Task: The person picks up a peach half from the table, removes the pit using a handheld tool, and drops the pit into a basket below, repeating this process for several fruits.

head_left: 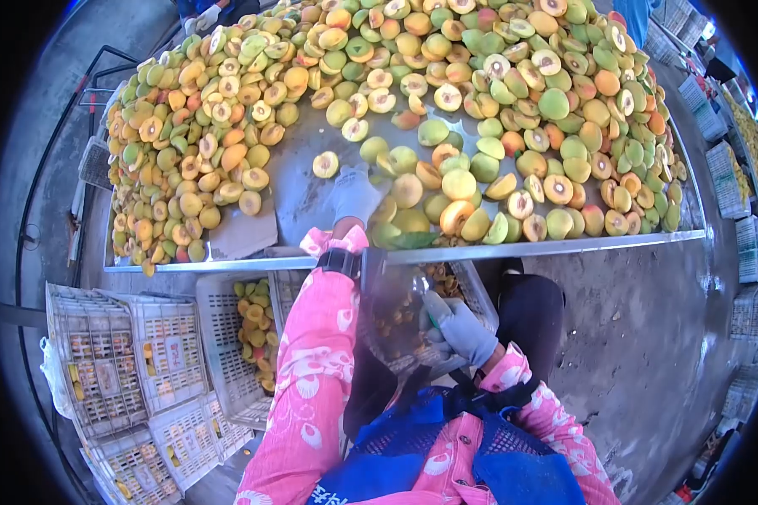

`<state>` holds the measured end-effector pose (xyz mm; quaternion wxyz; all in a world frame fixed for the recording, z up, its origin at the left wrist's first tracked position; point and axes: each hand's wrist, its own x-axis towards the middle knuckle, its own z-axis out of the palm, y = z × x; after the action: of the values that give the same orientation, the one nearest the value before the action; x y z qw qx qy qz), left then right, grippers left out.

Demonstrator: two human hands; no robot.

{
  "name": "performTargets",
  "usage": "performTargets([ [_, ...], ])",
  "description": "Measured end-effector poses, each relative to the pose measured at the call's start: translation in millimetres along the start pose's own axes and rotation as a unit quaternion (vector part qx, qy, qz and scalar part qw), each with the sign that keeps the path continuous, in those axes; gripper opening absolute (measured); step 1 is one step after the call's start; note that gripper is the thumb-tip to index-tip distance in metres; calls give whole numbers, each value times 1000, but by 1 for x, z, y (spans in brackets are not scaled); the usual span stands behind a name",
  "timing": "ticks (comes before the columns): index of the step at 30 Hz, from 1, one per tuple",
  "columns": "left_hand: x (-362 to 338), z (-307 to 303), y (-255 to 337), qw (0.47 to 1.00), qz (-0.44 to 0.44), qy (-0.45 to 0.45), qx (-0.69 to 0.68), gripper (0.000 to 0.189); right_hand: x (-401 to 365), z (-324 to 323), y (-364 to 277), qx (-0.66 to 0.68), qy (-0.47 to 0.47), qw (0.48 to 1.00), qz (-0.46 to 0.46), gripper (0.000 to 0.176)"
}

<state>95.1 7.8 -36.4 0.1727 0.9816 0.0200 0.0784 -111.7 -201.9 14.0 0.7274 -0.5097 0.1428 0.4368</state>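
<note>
My left hand [355, 195], in a pale glove, reaches over the metal table [299, 189] with its fingers stretched forward over the bare metal. A halved apricot [325, 164] lies cut side up just left of its fingertips, and green-yellow apricots [402, 159] lie to its right. My right hand [467, 332], also gloved, is closed in front of my body below the table edge. It grips a small tool [429, 313] with a green handle and what looks like a shiny metal tip. Beneath the tool is a crate with dark, blurred pieces [396, 316].
A big heap of halved apricots [556, 101] covers much of the table. Plastic crates [173, 353] stand at lower left, one holding apricots [257, 324]. More crates [727, 181] line the right side. At the top left another person's gloved hand [206, 18] shows.
</note>
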Motion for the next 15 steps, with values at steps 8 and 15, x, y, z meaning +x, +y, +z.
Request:
performTargets([
  [8,1,2,-22,978,64,45,193,35,12,2,-13,-81,47,995,-41,50],
  [15,-46,-60,7,948,136,7,-289,41,1,14,-44,-105,36,969,-221,37],
])
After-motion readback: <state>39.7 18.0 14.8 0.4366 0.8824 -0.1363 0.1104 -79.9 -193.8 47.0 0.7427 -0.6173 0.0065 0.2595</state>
